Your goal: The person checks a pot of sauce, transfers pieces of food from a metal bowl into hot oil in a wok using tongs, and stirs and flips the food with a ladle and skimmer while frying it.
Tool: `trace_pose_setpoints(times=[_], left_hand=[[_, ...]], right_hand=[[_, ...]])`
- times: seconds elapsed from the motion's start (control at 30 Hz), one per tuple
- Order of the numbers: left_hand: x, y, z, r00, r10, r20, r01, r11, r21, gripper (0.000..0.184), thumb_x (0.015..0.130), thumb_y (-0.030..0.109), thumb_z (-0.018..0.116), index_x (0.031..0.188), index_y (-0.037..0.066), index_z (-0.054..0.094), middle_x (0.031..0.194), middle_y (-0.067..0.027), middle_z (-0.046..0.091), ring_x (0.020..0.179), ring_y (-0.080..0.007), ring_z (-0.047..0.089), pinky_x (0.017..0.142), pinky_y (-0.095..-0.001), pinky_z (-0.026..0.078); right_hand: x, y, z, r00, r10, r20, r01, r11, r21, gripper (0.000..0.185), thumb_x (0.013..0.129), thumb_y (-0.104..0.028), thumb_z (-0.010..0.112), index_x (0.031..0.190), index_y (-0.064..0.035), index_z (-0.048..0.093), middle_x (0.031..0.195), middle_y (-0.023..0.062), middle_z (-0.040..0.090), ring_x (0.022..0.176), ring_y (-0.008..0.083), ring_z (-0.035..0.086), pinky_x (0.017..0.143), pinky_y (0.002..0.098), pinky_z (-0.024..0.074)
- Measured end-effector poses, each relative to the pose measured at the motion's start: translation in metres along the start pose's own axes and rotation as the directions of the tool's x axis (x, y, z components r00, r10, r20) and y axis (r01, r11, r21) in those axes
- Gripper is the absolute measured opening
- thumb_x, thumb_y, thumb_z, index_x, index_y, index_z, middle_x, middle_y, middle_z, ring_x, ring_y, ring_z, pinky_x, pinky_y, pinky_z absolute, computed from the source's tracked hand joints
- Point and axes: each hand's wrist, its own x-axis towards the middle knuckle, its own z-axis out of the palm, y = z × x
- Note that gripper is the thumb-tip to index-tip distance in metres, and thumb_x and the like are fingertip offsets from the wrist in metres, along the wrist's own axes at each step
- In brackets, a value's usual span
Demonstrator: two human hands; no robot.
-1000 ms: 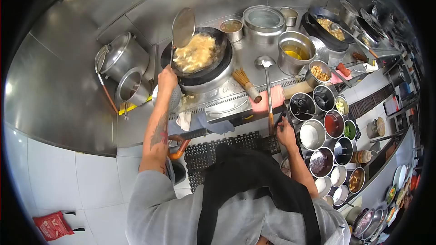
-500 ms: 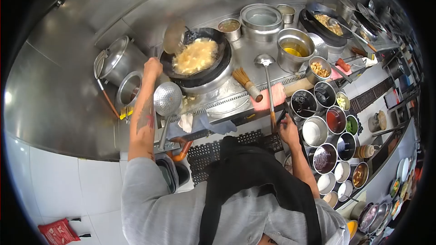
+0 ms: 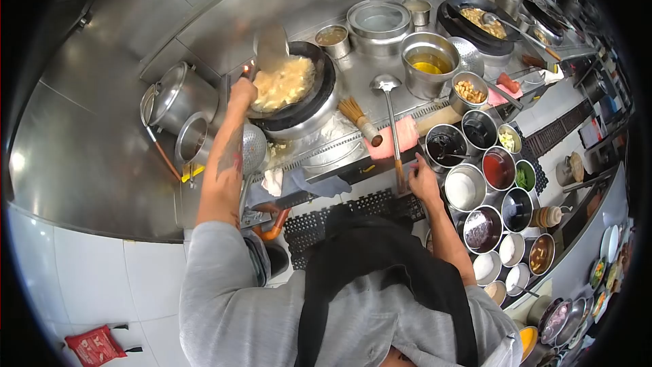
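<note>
My left hand (image 3: pixel 242 92) is closed round the dark handle of a broad metal wok spatula (image 3: pixel 272 47). Its blade is motion-blurred at the back left of a black wok (image 3: pixel 324 85). Pale yellow, egg-like food (image 3: pixel 285 81) lies in the wok, and small flames show by the handle. A metal ladle (image 3: pixel 387 84) lies across the stove front, its wooden handle hanging over the edge. Just right of that handle end is my right hand (image 3: pixel 424 180), apart from it, with index finger stretched out and nothing visible in it.
A bamboo brush (image 3: pixel 360 121) and a pink cloth (image 3: pixel 401 137) lie at the stove's front edge. Seasoning pots, one of white powder (image 3: pixel 465 189), crowd the right. An oil pot (image 3: pixel 429 64) stands behind. A perforated skimmer (image 3: pixel 254 146) is beside my left forearm.
My left hand and the spatula have moved rightward over the wok. My right hand has shifted slightly forward, its index finger now more extended. The whole view has shifted a little.
</note>
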Motion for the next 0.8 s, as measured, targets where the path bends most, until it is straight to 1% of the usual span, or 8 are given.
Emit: trace_pose_setpoints(times=[0.1,0.17,0.33,0.37,0.43,0.6,0.63,0.8], left_hand=[[-0.03,0.022,-0.061,0.954,-0.102,0.281,0.097,0.995,0.032,0.031,0.082,0.012,0.054,0.102,-0.008,0.067,0.111,-0.028,0.063,0.107,-0.0385,0.062,0.091,-0.0434,0.05],[-0.023,-0.009,-0.067,0.984,0.115,0.137,-0.127,0.988,0.087,0.027,0.081,0.01,0.054,0.098,-0.005,0.068,0.105,-0.0272,0.064,0.102,-0.0406,0.063,0.087,-0.0457,0.05],[-0.114,-0.005,-0.077,0.979,0.155,-0.135,-0.165,0.984,-0.067,0.021,0.081,0.014,0.056,0.092,0.0,0.067,0.1,-0.025,0.066,0.102,-0.0405,0.062,0.088,-0.0472,0.049],[-0.095,-0.017,-0.037,0.961,0.275,-0.025,-0.273,0.96,0.055,0.021,0.083,0.015,0.055,0.094,0.003,0.069,0.102,-0.0238,0.066,0.103,-0.0404,0.061,0.088,-0.0465,0.049],[-0.083,-0.008,-0.013,0.985,0.117,0.13,-0.126,0.99,0.064,0.022,0.083,0.015,0.055,0.095,0.004,0.07,0.103,-0.0226,0.066,0.103,-0.0401,0.061,0.088,-0.0462,0.05],[-0.1,-0.047,-0.028,0.848,0.415,-0.329,-0.422,0.905,0.055,0.024,0.09,0.019,0.051,0.103,0.004,0.066,0.095,-0.023,0.067,0.093,-0.0417,0.063,0.08,-0.0493,0.05],[-0.134,-0.023,-0.067,0.958,0.18,-0.223,-0.235,0.939,-0.25,0.025,0.092,0.018,0.049,0.103,0.002,0.066,0.094,-0.0244,0.067,0.092,-0.0444,0.063,0.08,-0.0508,0.049],[-0.104,-0.06,-0.004,0.987,0.16,0.011,-0.157,0.975,-0.154,0.03,0.094,0.02,0.048,0.11,0.001,0.065,0.098,-0.0285,0.064,0.098,-0.0463,0.061,0.085,-0.0506,0.048]], right_hand=[[-0.002,-0.003,-0.006,0.999,0.005,0.043,-0.005,1.0,0.021,0.057,0.083,-0.011,0.056,0.137,0.0016,0.044,0.11,0.0183,0.066,0.105,0.0359,0.062,0.092,0.0413,0.0469],[-0.007,0.001,-0.012,1.0,0.014,0.019,-0.015,0.999,0.036,0.057,0.083,-0.01,0.056,0.137,0.0017,0.044,0.111,0.0192,0.066,0.106,0.0361,0.061,0.093,0.0412,0.0468],[-0.008,0.02,-0.007,1.0,0.03,0.006,-0.03,0.998,0.048,0.057,0.083,-0.01,0.056,0.137,0.0024,0.044,0.109,0.0203,0.066,0.105,0.0368,0.062,0.092,0.0419,0.047],[-0.011,0.024,-0.003,0.998,0.057,0.033,-0.059,0.998,0.039,0.056,0.083,-0.01,0.057,0.136,0.0029,0.044,0.109,0.0208,0.066,0.105,0.0369,0.062,0.092,0.0423,0.047],[-0.01,0.012,0.0,0.991,0.071,0.109,-0.068,0.997,-0.034,0.056,0.083,-0.014,0.058,0.134,0.0064,0.045,0.109,0.0233,0.066,0.106,0.0374,0.062,0.093,0.0417,0.0471],[0.004,0.014,0.012,0.995,-0.023,0.101,0.038,0.987,-0.153,0.058,0.086,-0.024,0.057,0.131,0.0109,0.046,0.118,0.0305,0.059,0.11,0.0393,0.059,0.096,0.0442,0.0461],[0.007,0.022,0.021,0.995,-0.041,0.086,0.052,0.99,-0.128,0.059,0.086,-0.025,0.057,0.131,0.011,0.045,0.119,0.0315,0.058,0.111,0.0393,0.059,0.097,0.0452,0.0459],[0.0,0.021,0.035,0.979,0.178,0.1,-0.142,0.947,-0.29,0.057,0.083,-0.032,0.064,0.117,0.0114,0.051,0.1,0.0337,0.063,0.099,0.0418,0.063,0.087,0.0465,0.0501]])
